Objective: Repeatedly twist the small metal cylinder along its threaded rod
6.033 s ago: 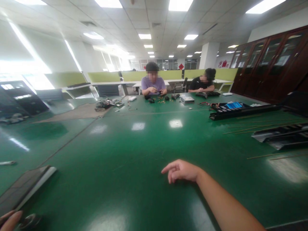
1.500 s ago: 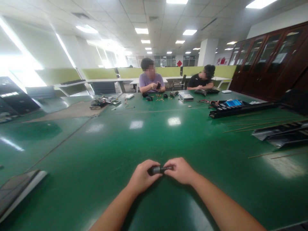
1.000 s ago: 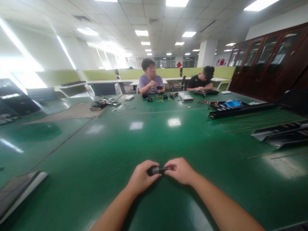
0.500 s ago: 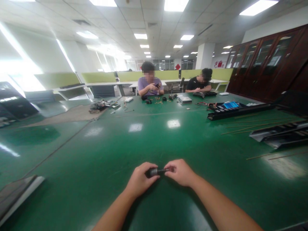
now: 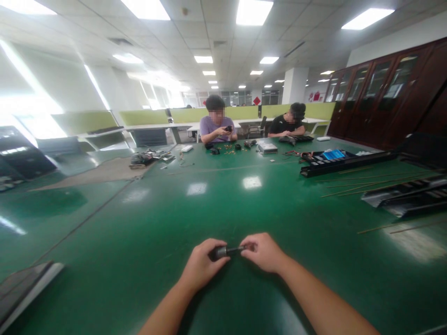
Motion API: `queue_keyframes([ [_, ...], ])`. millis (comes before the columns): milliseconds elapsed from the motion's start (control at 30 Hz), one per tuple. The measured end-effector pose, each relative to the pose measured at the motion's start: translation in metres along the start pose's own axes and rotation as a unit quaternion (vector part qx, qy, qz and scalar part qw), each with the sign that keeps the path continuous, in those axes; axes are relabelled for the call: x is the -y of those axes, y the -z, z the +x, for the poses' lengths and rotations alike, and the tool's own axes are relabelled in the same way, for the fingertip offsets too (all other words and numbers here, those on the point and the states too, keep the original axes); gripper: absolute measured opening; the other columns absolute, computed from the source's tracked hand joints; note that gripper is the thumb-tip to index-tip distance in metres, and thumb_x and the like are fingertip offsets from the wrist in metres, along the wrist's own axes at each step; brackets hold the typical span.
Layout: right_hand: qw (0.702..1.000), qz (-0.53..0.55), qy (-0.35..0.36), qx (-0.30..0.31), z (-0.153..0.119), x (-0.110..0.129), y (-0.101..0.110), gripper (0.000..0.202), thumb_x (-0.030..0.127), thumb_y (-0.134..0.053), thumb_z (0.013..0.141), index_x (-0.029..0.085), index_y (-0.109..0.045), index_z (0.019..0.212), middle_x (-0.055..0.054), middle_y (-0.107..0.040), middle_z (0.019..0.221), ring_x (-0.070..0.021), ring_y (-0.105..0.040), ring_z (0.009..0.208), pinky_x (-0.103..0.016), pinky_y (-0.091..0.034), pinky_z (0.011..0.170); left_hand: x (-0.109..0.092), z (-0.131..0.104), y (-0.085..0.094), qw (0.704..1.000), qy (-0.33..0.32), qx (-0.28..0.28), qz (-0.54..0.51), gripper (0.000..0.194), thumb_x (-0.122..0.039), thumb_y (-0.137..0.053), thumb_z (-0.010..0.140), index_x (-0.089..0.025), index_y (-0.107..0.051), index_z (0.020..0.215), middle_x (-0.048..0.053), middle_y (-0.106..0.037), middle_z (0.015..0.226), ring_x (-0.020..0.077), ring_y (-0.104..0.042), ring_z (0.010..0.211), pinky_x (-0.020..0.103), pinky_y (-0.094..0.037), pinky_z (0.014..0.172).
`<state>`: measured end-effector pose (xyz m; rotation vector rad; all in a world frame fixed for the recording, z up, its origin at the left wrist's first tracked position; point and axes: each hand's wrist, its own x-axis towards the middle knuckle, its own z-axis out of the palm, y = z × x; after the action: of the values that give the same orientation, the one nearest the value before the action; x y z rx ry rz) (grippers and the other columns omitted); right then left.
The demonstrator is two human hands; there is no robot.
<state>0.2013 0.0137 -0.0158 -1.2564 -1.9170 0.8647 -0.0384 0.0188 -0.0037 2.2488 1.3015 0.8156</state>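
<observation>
A small dark cylinder with a grey metallic band [image 5: 221, 252] is held low over the green table [image 5: 167, 209], near the bottom centre. My left hand [image 5: 205, 261] wraps round its thick left end, thumb below and fingers above. From the band a thin dark shaft [image 5: 233, 250] points right. My right hand [image 5: 261, 252] pinches the far end of this shaft; the fingertips hide the tip. Both hands are closed on the same piece, a short gap apart.
Across the table sit a person in purple [image 5: 217, 128] and a person in black [image 5: 289, 123]. Black trays [image 5: 314, 168], thin rods [image 5: 363, 186] and metal channels [image 5: 394, 200] lie right. A dark flat panel [image 5: 26, 288] is at the lower left.
My right hand has shifted slightly right from my left, and a little more of the shaft shows between them. The camera view has tilted slightly upward.
</observation>
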Motion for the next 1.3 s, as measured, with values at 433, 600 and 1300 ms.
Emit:
queue_keyframes([
  [433,1.0,-0.002,-0.012,0.0,0.0,0.0011,0.0027,0.019,0.025,-0.068,0.079,0.02,-0.077,0.094,-0.001,-0.071,0.075,-0.0133,-0.057,0.061,-0.022,-0.037,0.057,0.0018,-0.0002,0.0021,1.0,-0.002,-0.011,0.002,0.026,-0.031,-0.074,0.076,-0.023,-0.069,0.101,0.004,-0.071,0.098,0.0216,-0.066,0.091,0.034,-0.052,0.084],
  [600,1.0,-0.005,-0.016,-0.001,-0.0006,0.0021,0.0038,0.019,0.026,-0.067,0.079,0.02,-0.077,0.094,-0.001,-0.071,0.074,-0.0133,-0.056,0.061,-0.023,-0.037,0.057,0.002,0.0001,0.0024,1.0,0.006,-0.009,0.003,0.026,-0.03,-0.074,0.076,-0.024,-0.07,0.101,0.003,-0.071,0.099,0.0212,-0.066,0.091,0.034,-0.052,0.084],
  [1300,1.0,-0.005,-0.01,0.004,0.0001,0.0,0.0033,0.021,0.03,-0.066,0.082,0.02,-0.076,0.098,-0.003,-0.073,0.079,-0.0144,-0.06,0.064,-0.024,-0.04,0.059,0.0042,0.0021,0.0042,0.996,0.041,-0.071,0.018,0.029,-0.04,-0.07,0.078,-0.022,-0.069,0.101,0.006,-0.069,0.102,0.0235,-0.065,0.094,0.037,-0.052,0.086],
])
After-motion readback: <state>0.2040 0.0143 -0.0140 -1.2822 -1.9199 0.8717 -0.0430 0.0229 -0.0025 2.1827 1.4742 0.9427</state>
